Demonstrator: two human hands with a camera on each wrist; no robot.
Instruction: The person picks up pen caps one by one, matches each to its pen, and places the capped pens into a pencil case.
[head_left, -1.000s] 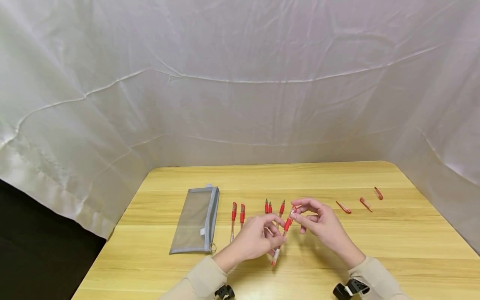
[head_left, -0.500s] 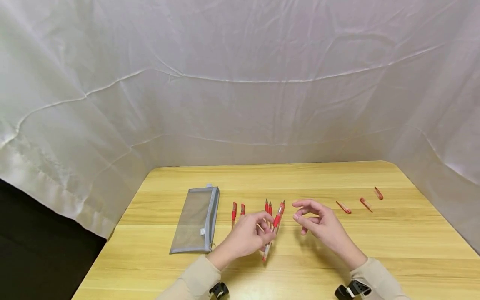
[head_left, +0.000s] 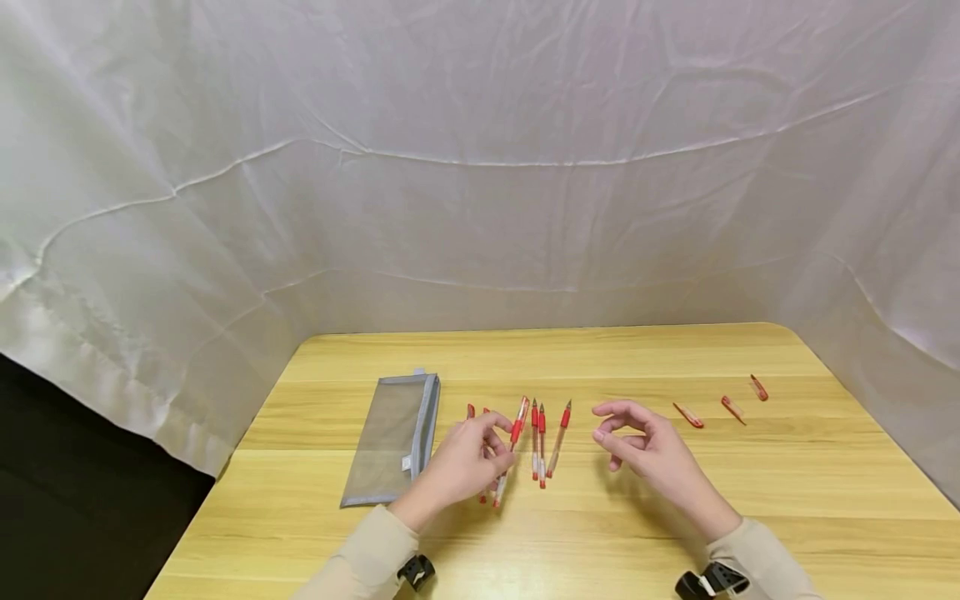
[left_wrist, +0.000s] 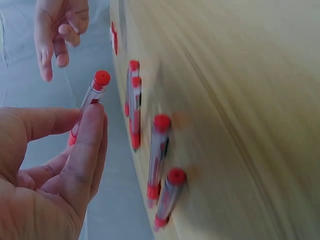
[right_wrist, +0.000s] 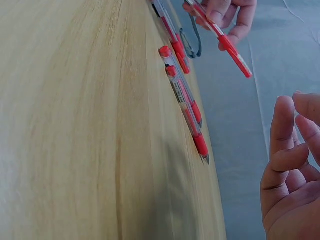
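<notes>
My left hand (head_left: 467,460) pinches a capped red gel pen (head_left: 517,428) between thumb and fingers, above the table. In the left wrist view the pen's red end plug (left_wrist: 102,77) sticks up past the fingertips. Two capped red pens lie partly hidden behind this hand; one cap (head_left: 470,411) shows above its knuckles. To its right are three uncapped pens, the rightmost pen (head_left: 560,435) slanted and apart from the other two. My right hand (head_left: 641,442) hovers right of them, fingers loosely bent and holding nothing; in the right wrist view thumb and fingertips frame bare space.
Left of the pens lies a grey mesh zip pouch (head_left: 384,442). Three loose red pen caps lie at the right, the nearest cap (head_left: 688,415) beyond my right hand. A pale curtain (head_left: 525,233) hangs behind the wooden table (head_left: 600,550).
My left hand has carried the capped pen leftward, from beside the right hand to over the capped pens. The right hand has let go of the pen and stays nearly in place.
</notes>
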